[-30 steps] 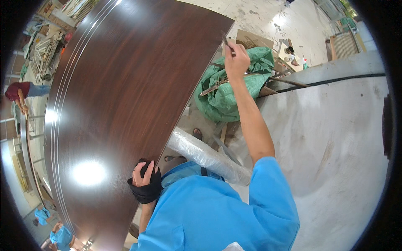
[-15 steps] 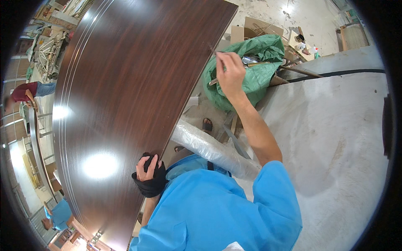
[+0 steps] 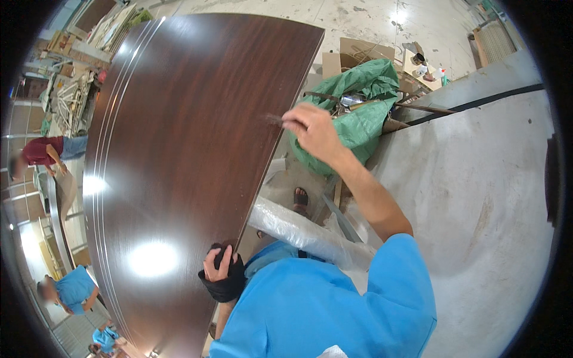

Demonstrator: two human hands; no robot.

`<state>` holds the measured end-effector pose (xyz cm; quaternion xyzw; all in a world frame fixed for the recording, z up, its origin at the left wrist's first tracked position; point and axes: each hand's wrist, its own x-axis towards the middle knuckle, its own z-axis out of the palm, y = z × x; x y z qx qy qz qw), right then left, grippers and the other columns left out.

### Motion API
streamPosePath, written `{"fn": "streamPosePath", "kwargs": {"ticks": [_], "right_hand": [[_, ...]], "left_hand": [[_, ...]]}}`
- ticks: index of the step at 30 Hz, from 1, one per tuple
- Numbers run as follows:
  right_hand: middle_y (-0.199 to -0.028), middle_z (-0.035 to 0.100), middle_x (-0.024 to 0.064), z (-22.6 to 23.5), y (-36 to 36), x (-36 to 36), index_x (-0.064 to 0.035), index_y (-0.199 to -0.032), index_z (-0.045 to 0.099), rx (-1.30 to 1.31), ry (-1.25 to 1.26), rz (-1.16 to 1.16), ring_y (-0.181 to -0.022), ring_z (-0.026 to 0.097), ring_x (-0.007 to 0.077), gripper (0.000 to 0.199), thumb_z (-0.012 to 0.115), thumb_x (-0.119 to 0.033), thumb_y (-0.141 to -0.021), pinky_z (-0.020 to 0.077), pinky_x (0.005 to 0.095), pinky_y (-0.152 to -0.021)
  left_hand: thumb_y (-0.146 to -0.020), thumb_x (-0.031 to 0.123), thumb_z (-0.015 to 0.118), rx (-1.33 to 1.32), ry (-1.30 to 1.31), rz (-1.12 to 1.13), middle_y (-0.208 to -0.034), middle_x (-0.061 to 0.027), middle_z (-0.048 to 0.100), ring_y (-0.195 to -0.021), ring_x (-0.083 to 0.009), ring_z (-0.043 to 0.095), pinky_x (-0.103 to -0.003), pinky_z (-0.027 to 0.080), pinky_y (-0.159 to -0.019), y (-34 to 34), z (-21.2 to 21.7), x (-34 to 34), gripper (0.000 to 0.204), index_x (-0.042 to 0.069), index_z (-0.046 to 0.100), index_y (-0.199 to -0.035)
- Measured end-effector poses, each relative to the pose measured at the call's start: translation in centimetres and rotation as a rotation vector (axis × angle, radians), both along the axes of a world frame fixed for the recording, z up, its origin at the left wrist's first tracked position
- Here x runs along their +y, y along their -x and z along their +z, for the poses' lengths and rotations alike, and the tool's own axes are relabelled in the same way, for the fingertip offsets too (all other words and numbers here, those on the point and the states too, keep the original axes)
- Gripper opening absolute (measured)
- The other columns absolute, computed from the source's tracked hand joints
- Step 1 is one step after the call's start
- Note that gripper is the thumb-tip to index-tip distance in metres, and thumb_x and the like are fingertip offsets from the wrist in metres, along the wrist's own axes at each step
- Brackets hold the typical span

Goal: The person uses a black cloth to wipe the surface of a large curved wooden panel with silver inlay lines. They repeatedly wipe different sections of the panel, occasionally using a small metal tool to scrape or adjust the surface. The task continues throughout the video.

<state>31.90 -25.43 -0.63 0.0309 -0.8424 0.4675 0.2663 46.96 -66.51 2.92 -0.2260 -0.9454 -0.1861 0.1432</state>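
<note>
A large dark brown wood-grain panel (image 3: 191,143) with thin silver lines along its left side lies before me. Over its right edge is my right hand (image 3: 315,134), closed on a thin brush-like tool (image 3: 274,119). The tool's fine tip is smeared by motion, and most of its handle is hidden in my fingers. My left hand (image 3: 221,269), in a black fingerless glove, rests at the panel's near right edge. Its fingers are bent round something black, which may be part of the glove.
A green sack (image 3: 364,131) of scraps stands right of the panel, near a cardboard box (image 3: 352,56). Under the edge runs a plastic-wrapped roll (image 3: 298,224). A grey surface (image 3: 459,209) fills the right. People, including one in maroon (image 3: 45,150), stand at far left.
My right hand has come nearer along the panel's edge and turned, its tool tip now over the panel. My left hand stays at the edge. The whole view has shifted slightly.
</note>
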Motion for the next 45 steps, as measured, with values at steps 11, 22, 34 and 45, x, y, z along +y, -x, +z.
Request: {"fn": "streamPosePath", "kwargs": {"ticks": [11, 22, 34, 45], "right_hand": [[-0.091, 0.074, 0.0138, 1.4, 8.6, 14.1, -0.0030, -0.098, 0.074, -0.052, -0.025, -0.304, -0.087, 0.072, 0.0306, 0.009, 0.074, -0.006, -0.089, 0.0546, 0.0385, -0.078], [-0.087, 0.075, 0.0156, 0.2, 14.6, 19.9, -0.0034, -0.096, 0.075, 0.004, -0.057, -0.544, -0.083, 0.073, 0.0311, 0.011, 0.078, -0.006, -0.086, 0.0544, 0.0399, -0.076], [-0.091, 0.073, 0.0149, 2.3, 13.5, 18.1, -0.0035, -0.095, 0.076, 0.013, -0.246, -0.518, -0.086, 0.069, 0.0361, 0.007, 0.073, -0.008, -0.090, 0.0532, 0.0443, -0.078], [-0.090, 0.079, 0.0116, -1.7, 11.4, 18.8, 0.0003, -0.102, 0.078, -0.067, 0.184, -0.791, -0.079, 0.072, 0.0172, 0.018, 0.080, -0.011, -0.087, 0.0555, 0.0320, -0.075]], "left_hand": [[-0.073, 0.007, 0.086, 0.037, 0.028, -0.015, -0.117, -0.0115, 0.063, -0.102, -0.0329, 0.066, -0.046, 0.056, -0.085, -0.2, -0.7, -0.6, 0.044, 0.018, 0.078, -0.116], [-0.076, 0.010, 0.084, -0.026, 0.029, 0.016, -0.116, -0.0145, 0.061, -0.102, -0.0348, 0.066, -0.045, 0.057, -0.081, -0.4, -1.4, -1.3, 0.040, 0.014, 0.077, -0.116], [-0.076, 0.013, 0.086, -0.030, 0.017, 0.032, -0.119, -0.0113, 0.062, -0.097, -0.0333, 0.065, -0.046, 0.056, -0.079, -0.6, -0.9, -0.7, 0.045, 0.018, 0.077, -0.121], [-0.078, 0.008, 0.080, -0.133, -0.100, -0.006, -0.118, -0.0135, 0.062, -0.107, -0.0361, 0.064, -0.048, 0.055, -0.089, 0.1, 0.3, -0.4, 0.042, 0.014, 0.076, -0.119]]}}
